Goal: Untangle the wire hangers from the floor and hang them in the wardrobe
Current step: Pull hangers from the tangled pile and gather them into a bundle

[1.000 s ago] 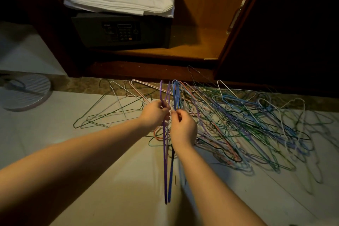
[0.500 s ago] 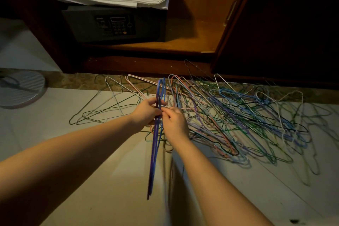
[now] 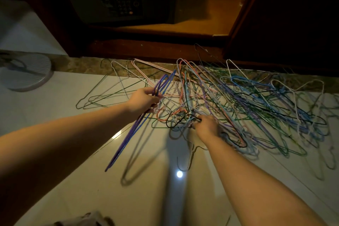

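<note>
Logging an early stage: I hold a few purple-and-blue hangers (image 3: 128,134) freed and gripped in the left hand (image 3: 145,100), just in front of the wardrobe (image 3: 165,46). The right hand (image 3: 207,126), apart from the left, pinches wires at the near edge of the tangled pile (image 3: 247,101), which lies along the wardrobe's foot. I see no hangers hung in the wardrobe. By my judgement, nearly the whole pile is left.

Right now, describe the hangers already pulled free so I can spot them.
Below the safe, a tangled hanger pile covers the floor. At its left edge the left hand grips a purple-and-blue bundle, the only hangers held apart from the tangle.
</note>
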The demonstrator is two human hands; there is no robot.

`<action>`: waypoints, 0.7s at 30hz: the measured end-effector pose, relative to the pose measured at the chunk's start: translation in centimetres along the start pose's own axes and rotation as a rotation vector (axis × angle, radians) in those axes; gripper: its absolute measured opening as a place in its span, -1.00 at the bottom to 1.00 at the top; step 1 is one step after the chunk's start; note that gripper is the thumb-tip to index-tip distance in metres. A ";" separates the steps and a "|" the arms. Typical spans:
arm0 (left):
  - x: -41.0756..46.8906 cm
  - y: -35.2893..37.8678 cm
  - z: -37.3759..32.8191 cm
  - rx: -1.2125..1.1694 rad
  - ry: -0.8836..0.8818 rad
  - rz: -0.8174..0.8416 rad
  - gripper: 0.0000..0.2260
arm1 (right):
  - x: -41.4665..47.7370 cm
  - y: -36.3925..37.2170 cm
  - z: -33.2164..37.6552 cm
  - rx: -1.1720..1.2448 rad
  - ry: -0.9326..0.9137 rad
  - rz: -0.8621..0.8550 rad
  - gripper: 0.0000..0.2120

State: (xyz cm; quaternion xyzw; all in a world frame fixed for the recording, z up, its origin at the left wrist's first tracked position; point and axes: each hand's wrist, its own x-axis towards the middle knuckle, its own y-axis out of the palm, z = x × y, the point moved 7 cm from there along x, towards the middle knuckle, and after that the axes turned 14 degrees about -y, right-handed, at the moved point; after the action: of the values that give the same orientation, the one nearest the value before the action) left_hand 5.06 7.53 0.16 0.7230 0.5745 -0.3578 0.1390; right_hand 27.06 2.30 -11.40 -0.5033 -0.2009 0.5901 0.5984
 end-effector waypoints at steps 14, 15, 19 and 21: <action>0.0 -3.0 -0.6 -0.061 0.005 -0.104 -0.81 | 1.4 -0.6 -0.2 -0.247 -0.198 0.098 -0.79; 0.0 -3.1 -0.7 -0.077 0.009 -0.106 -0.83 | 1.4 -0.9 0.1 -0.287 -0.229 0.097 -0.79; 0.4 -4.0 -1.1 -0.131 -0.006 -0.170 -0.89 | 1.1 -2.6 0.2 -0.180 -0.205 -0.025 -0.79; 0.6 -4.2 -1.4 -0.152 -0.012 -0.190 -0.86 | 0.5 -3.2 0.1 -0.038 -0.180 -0.103 -0.79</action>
State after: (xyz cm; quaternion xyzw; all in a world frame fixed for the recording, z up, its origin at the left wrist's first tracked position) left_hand 1.71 10.06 1.61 0.6505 0.6649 -0.3293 0.1621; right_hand 28.75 3.45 -8.87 -0.4486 -0.2904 0.5974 0.5979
